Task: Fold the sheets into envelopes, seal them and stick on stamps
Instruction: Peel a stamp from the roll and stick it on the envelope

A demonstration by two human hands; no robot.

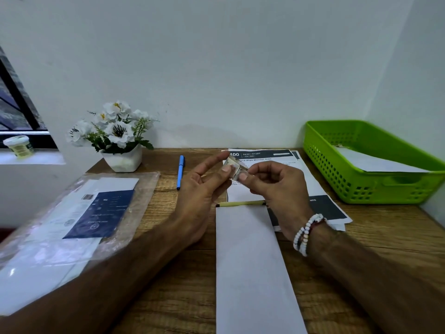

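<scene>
Head | stamp [233, 168]: small, perforated, pinched between both hands | envelope [252, 261]: white, flat

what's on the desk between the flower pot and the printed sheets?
In the head view, a blue pen lies on bare wood between the flower pot and the printed sheets.

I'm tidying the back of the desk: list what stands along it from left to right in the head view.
Flower pot → blue pen → printed sheets → green basket.
</scene>
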